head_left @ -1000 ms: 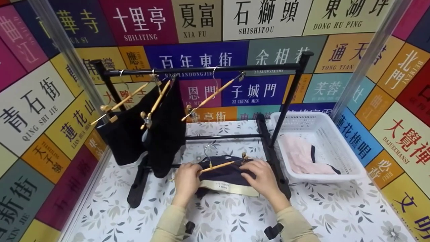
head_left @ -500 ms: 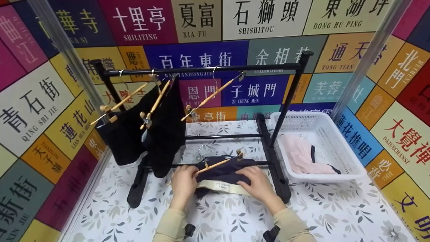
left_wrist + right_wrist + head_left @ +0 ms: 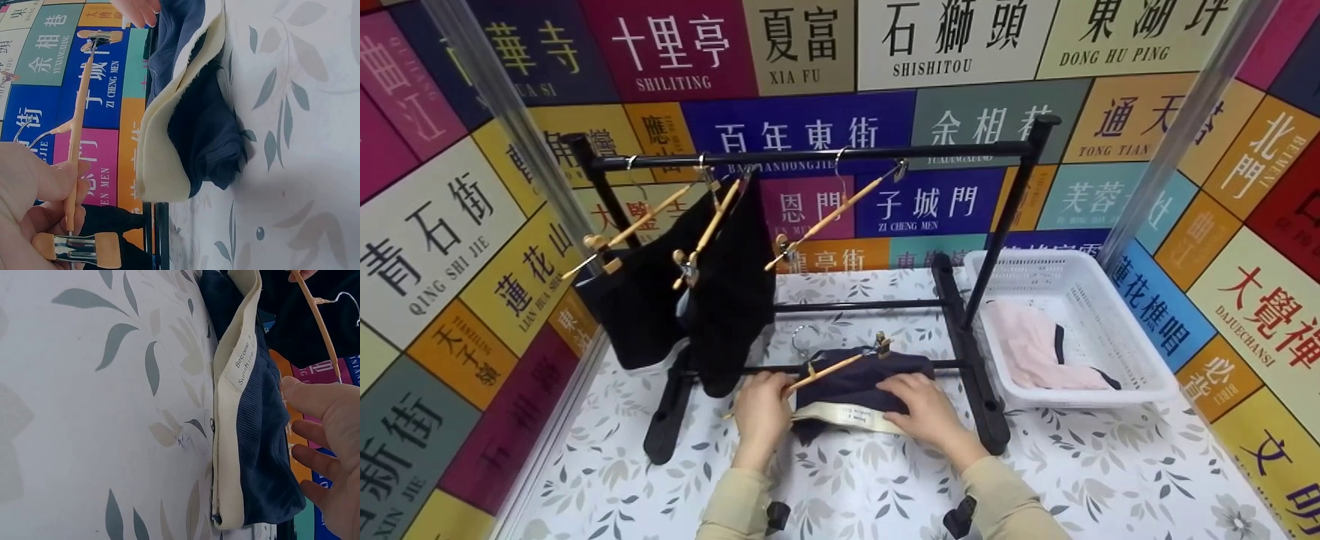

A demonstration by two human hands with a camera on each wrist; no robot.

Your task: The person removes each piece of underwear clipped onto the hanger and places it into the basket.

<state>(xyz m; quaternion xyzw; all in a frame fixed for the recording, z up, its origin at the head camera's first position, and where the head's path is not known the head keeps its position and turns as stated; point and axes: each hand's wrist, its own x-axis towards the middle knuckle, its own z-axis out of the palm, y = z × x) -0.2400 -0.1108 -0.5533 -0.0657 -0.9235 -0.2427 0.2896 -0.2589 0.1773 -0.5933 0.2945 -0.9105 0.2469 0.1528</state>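
My left hand [image 3: 763, 411] grips one end of a wooden clip hanger [image 3: 834, 369], thumb and fingers pinching its bar beside a metal-and-wood clip [image 3: 79, 250] in the left wrist view. The far clip [image 3: 100, 38] points away, with no cloth in it. Below lies navy ribbed underwear [image 3: 847, 382] with a cream waistband [image 3: 228, 450] that carries a printed label [image 3: 242, 363]. Over its right part is my right hand [image 3: 922, 409], fingers spread and relaxed. In the right wrist view the thumb comes right up to the navy cloth and nothing is held.
A black rack [image 3: 810, 157] stands behind, bearing black garments [image 3: 735, 322] on clip hangers at left and a bare hanger [image 3: 840, 210] nearer the middle. To the right, a white basket [image 3: 1155, 375] contains a pink garment [image 3: 1027, 345]. Lettered panels surround the floral tabletop [image 3: 1110, 465].
The left hand has shifted left with the hanger, whose far clip has slid left over the underwear. My right hand has also moved left and a little lower, toward the waistband.
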